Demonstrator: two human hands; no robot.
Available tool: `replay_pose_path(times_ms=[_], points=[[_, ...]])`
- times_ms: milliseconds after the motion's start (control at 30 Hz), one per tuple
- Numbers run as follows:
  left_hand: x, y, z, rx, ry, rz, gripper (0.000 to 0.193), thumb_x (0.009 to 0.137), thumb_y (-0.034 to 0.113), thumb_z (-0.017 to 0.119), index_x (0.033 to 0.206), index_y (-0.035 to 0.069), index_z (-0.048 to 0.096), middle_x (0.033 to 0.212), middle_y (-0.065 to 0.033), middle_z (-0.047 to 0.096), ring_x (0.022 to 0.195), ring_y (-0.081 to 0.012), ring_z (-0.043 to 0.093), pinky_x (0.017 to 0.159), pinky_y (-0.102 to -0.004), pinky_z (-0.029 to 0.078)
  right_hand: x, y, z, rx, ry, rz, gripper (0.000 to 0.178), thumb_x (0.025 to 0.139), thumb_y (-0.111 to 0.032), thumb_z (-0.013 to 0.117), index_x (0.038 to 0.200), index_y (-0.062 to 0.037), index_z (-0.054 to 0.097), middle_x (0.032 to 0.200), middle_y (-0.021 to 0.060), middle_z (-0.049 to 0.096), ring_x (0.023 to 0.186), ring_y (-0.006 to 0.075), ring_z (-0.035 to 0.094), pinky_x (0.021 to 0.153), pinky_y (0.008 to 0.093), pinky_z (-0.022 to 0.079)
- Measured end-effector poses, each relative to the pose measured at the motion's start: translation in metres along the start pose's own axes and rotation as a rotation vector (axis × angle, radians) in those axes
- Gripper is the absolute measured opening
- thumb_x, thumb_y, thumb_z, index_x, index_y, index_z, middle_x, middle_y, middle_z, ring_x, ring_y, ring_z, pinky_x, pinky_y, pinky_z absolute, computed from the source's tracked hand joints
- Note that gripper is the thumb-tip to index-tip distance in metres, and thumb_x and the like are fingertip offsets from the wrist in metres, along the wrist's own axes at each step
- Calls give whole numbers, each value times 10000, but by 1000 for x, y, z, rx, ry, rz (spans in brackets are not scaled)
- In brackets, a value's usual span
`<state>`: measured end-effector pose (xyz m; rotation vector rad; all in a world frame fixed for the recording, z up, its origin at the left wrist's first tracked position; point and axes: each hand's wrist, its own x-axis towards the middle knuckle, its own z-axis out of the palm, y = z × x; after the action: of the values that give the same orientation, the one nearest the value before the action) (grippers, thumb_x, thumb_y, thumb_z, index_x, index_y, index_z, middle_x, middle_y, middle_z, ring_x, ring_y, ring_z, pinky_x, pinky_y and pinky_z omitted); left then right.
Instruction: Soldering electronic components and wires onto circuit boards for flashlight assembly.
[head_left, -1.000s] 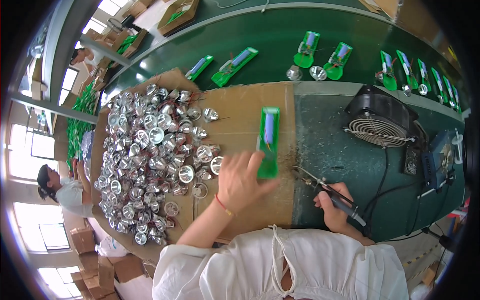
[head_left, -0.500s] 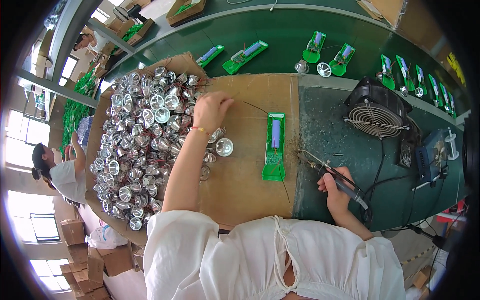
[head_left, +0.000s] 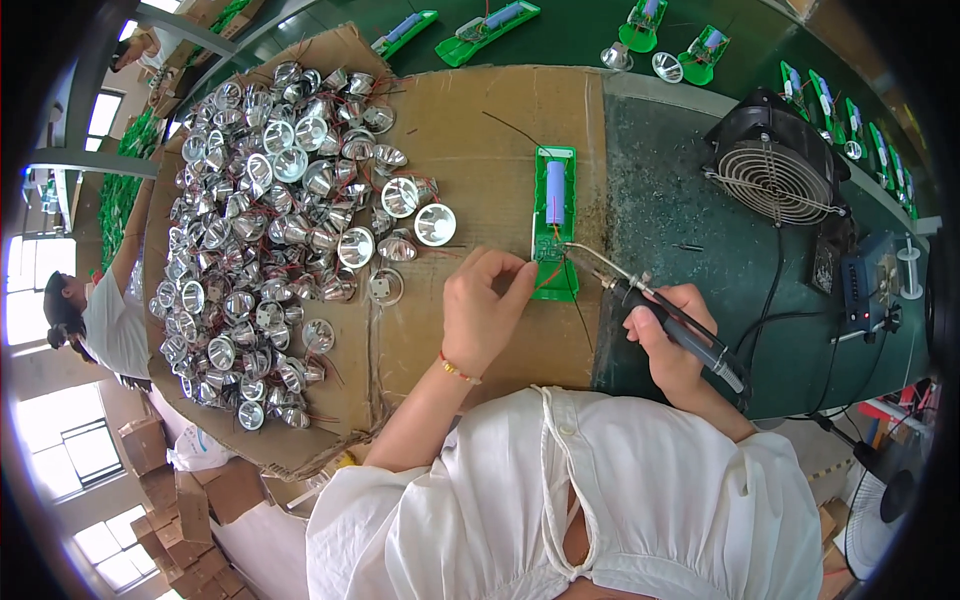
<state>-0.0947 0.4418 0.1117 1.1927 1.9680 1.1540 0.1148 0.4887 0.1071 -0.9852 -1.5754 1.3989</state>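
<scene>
On the cardboard sheet lies a green plastic housing (head_left: 556, 285) with a purple cylindrical battery (head_left: 556, 195), a small circuit board (head_left: 546, 249) and loose thin wires. My left hand (head_left: 485, 308) is at the housing's lower left, thumb and forefinger pinched on a thin red wire (head_left: 549, 277) that reaches over the housing. My right hand (head_left: 672, 335) grips a soldering iron (head_left: 706, 356) with a thin metal feed tube alongside. The iron's tip points at the board's right edge; whether it touches cannot be made out.
Left of my hands, shiny reflector cups (head_left: 290, 163) with wires heap up on cardboard (head_left: 345, 52). A black fan (head_left: 775, 180), blue soldering station (head_left: 866, 292) and solder spool (head_left: 908, 268) stand at right. More green housings (head_left: 487, 34) line the far side. Another person (head_left: 115, 320) works at far left.
My left hand has come from the reflector pile to the housing, now pinching a wire. The iron's tip has moved left to the board. The view has shifted, so the bench appears higher.
</scene>
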Motion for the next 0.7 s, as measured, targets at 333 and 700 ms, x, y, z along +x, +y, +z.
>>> replay_pose_path(times_ms=[333, 700], points=[[2, -1, 7, 47, 45, 9, 138, 748, 103, 644, 680, 12, 566, 666, -94, 566, 574, -207, 566, 528, -301, 439, 5, -5, 16, 155, 51, 106, 144, 792, -52, 621, 836, 23, 506, 677, 95, 605, 567, 95, 571, 487, 217, 467], [4, 2, 7, 56, 43, 4, 156, 748, 100, 647, 662, 14, 549, 650, -88, 556, 547, -204, 561, 511, -301, 434, 3, -7, 12, 264, 107, 154, 160, 828, -82, 589, 895, 13, 479, 696, 101, 595, 577, 112, 571, 522, 227, 483]])
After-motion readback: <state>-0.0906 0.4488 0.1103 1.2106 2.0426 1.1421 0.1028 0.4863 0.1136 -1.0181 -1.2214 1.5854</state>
